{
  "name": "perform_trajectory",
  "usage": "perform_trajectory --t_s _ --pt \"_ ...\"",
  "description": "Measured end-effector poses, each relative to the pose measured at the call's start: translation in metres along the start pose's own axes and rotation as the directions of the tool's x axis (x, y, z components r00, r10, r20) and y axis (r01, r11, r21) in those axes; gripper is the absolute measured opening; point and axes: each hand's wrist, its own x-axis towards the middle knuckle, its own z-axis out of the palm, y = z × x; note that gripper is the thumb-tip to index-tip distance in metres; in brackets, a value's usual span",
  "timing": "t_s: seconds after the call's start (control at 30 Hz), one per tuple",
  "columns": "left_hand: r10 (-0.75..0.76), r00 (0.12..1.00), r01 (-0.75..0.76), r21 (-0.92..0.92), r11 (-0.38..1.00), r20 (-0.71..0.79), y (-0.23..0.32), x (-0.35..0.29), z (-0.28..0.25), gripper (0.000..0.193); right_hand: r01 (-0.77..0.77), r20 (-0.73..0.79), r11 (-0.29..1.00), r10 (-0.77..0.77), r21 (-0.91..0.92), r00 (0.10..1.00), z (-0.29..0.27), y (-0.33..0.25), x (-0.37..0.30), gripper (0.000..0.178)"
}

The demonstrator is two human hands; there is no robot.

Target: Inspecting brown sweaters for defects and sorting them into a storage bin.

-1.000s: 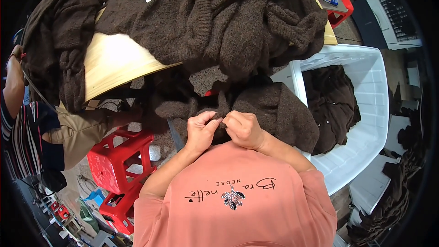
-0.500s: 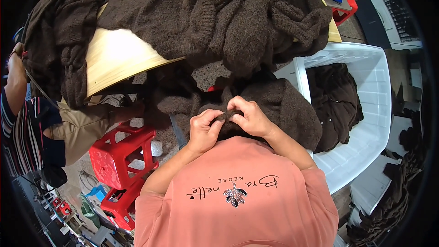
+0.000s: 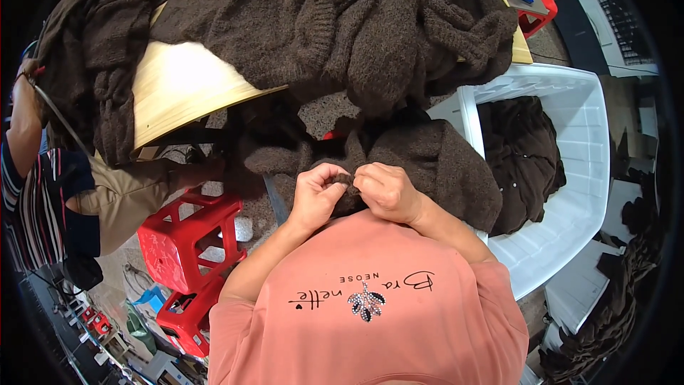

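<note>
A dark brown knitted garment (image 3: pixel 434 164) lies bunched across my lap. My left hand (image 3: pixel 318 196) is closed, pinching a small fold of its knit between thumb and forefinger. Right beside it my right hand (image 3: pixel 388 191) is closed too, its fingers curled and the tips meeting at the edge of that fold. Whatever sits between the right fingertips is hidden or too small to name. Both hands are close together in front of my chest.
Brown knitwear (image 3: pixel 285 21) covers much of the wooden table (image 3: pixel 178 89) ahead. To the right, a white plastic tub (image 3: pixel 545 249) holds more brown garments (image 3: pixel 520 164). Red stools (image 3: pixel 174 253) stand at left, near another person in a striped top (image 3: pixel 35 207).
My right hand has turned over, its fingers curling in, knuckles now uppermost. The left hand keeps its pinch on the knit. At far left, the other person's hand shifted slightly.
</note>
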Motion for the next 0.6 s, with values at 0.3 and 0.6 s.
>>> perform_trajectory --t_s 0.3,0.6 --pt "0.134 0.988 -0.123 0.140 0.983 -0.074 -0.001 -0.006 0.005 0.013 -0.433 0.258 0.833 0.359 0.345 0.897 -0.008 0.005 0.003 0.018" --pt "0.479 0.877 -0.381 0.541 0.750 -0.045 0.002 -0.005 0.004 0.016 -0.402 0.246 0.910 0.370 0.098 0.896 0.006 0.001 -0.005 0.013"
